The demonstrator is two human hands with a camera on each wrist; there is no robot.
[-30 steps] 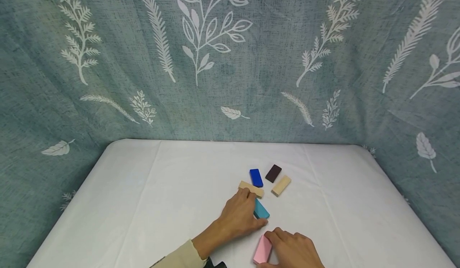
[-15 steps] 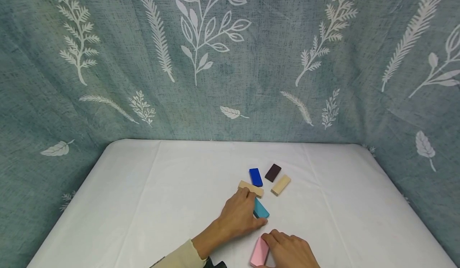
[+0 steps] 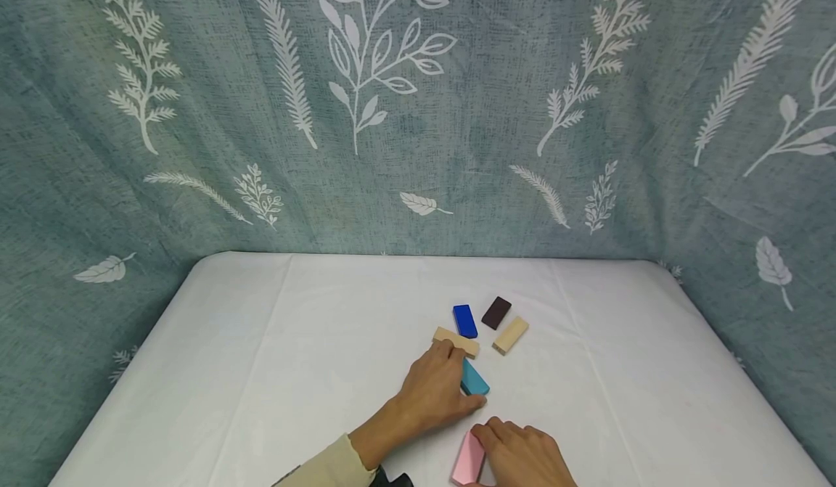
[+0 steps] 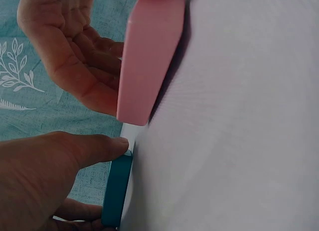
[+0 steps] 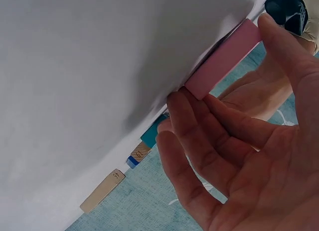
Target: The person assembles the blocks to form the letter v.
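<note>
My left hand (image 3: 432,393) holds a teal wooden block (image 3: 475,379) on the white cloth, thumb at its near end and fingers at the far end. Nearer the front edge of the head view, my right hand (image 3: 527,458) grips a pink block (image 3: 468,461) lengthwise between thumb and fingertips. The left wrist view shows the pink block (image 4: 149,61) close above the left thumb, apart from the teal block (image 4: 117,191). A plain wood block (image 3: 457,342) lies just beyond the left fingers, which partly cover it.
A blue block (image 3: 465,321), a dark brown block (image 3: 496,313) and a second plain wood block (image 3: 511,336) lie beyond the hands. White cloth (image 3: 313,371) covers the table. A patterned green curtain (image 3: 483,138) hangs behind it.
My right hand has slid the pink block a little left and towards the front edge. The left hand and the teal block have stayed in place.
</note>
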